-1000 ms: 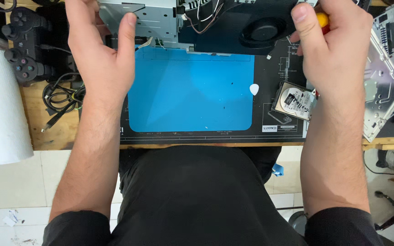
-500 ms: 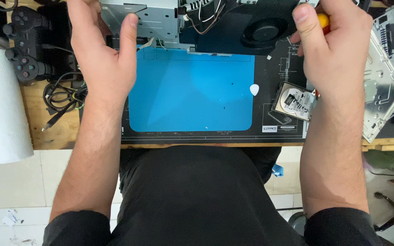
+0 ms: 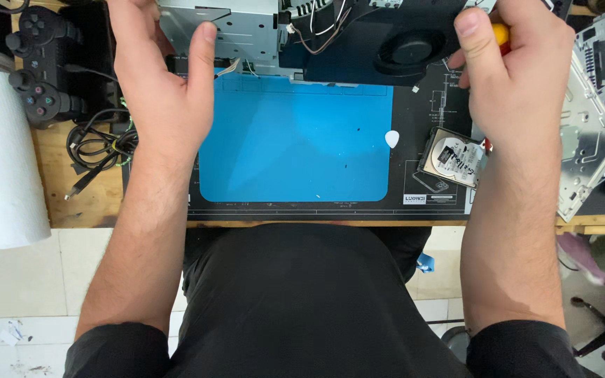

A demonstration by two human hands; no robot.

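1. Near edge: your lap sits under the wooden bench edge [image 3: 85,213]. Both forearms cross it.
2. Blue work mat [image 3: 295,143], framed by a black border mat: its middle lies bare between your arms, the widest free room on the bench. A small white pick [image 3: 392,138] lies at its right edge.
3. Hard drive [image 3: 453,157]: just right of the pick, on the black border, tucked against your right wrist.
4. White paper roll [image 3: 1,154]: left, overhanging the near bench edge. Beside it, a coiled black cable [image 3: 99,143] and a black game controller [image 3: 40,66].
5. Your left hand [image 3: 166,84]: fingers loose and spread, grasping nothing, thumb tip touching the grey metal chassis [image 3: 236,31] at the mat's far edge.
6. Your right hand [image 3: 519,70]: clenched around a yellow-and-red tool handle [image 3: 500,33], mostly hidden, just beside the black fan housing [image 3: 407,49].
7. Far right: bare metal shield plate [image 3: 596,105], crowding that edge.
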